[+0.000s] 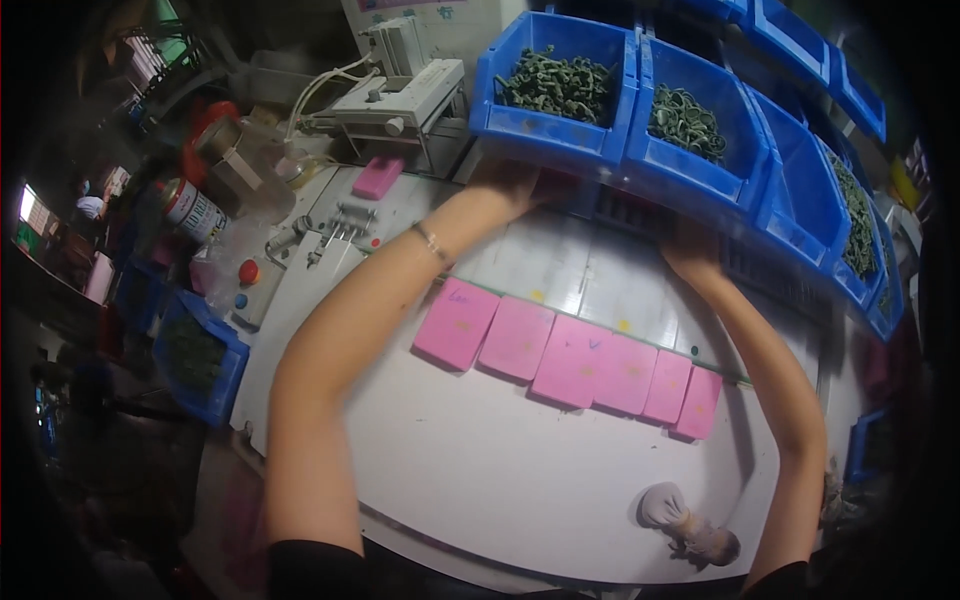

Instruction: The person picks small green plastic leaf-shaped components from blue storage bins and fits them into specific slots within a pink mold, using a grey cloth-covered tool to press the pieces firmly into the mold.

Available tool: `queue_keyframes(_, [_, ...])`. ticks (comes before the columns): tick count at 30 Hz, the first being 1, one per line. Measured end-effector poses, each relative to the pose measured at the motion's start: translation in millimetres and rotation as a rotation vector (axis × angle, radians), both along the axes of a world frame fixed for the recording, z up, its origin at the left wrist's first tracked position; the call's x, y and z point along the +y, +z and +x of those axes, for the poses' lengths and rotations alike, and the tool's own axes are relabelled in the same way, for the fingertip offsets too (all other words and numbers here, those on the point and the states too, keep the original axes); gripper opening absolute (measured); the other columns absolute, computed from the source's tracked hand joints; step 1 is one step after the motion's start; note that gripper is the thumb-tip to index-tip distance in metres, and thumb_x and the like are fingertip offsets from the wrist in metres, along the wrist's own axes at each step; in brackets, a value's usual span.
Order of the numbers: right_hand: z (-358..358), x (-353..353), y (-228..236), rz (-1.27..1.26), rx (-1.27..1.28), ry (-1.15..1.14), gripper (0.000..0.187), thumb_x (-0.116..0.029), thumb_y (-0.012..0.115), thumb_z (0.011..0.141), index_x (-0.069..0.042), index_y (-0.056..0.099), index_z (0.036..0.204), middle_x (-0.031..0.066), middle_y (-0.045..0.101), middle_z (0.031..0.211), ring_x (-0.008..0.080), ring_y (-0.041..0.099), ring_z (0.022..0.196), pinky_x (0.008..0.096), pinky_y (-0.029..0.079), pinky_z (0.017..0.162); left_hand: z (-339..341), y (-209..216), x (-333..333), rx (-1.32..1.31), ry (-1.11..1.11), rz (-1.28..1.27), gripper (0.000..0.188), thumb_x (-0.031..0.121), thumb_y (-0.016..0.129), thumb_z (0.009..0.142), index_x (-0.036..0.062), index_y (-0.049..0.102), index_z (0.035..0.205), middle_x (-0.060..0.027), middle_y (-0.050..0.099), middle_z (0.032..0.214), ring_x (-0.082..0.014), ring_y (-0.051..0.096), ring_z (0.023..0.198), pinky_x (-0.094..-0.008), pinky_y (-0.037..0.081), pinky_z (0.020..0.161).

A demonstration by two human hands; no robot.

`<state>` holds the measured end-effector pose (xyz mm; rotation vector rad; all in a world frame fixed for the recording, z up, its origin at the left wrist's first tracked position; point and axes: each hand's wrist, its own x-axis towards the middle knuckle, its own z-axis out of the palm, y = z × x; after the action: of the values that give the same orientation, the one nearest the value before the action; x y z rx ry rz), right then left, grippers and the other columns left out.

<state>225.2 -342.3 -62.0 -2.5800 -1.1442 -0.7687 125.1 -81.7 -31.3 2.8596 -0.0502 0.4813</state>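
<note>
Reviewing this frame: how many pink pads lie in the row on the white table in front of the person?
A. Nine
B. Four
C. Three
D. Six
D: the row of pink pads on the white table holds six, side by side, running from beside the left forearm toward the right forearm.

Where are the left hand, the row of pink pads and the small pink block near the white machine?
left hand [515, 185], head view, back of the hand below the blue bin.
row of pink pads [572, 360], head view, middle pad's top.
small pink block [377, 178], head view, its top face.
</note>
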Motion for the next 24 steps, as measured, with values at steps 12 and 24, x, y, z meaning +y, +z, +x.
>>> queue_keyframes(12, [17, 26, -4, 0.214, 0.256, 0.278, 0.03, -0.022, 0.056, 0.081, -0.001, 0.058, 0.102, 0.023, 0.057, 0.103, 0.0396, 0.052, 0.1, 0.0429, 0.041, 0.088, 46, 2, -38, 0.284, -0.226, -0.413, 0.059, 0.052, 0.064, 0.076, 0.009, 0.057, 0.115, -0.0134, 0.057, 0.116, -0.0284, 0.051, 0.109, -0.0358, 0.037, 0.097])
queue_keyframes(24, [22, -17, 6, 0.153, 0.308, 0.22, 0.041, -0.029, 0.059, 0.083, -0.001, 0.055, 0.113, 0.0225, 0.057, 0.11, 0.0372, 0.053, 0.105, 0.0406, 0.039, 0.091, 79, -13, -64, 0.06, -0.331, -0.528, 0.07, 0.062, 0.057, 0.074, 0.0053, 0.056, 0.116, -0.0183, 0.056, 0.118, -0.0342, 0.051, 0.111, -0.0403, 0.038, 0.095])
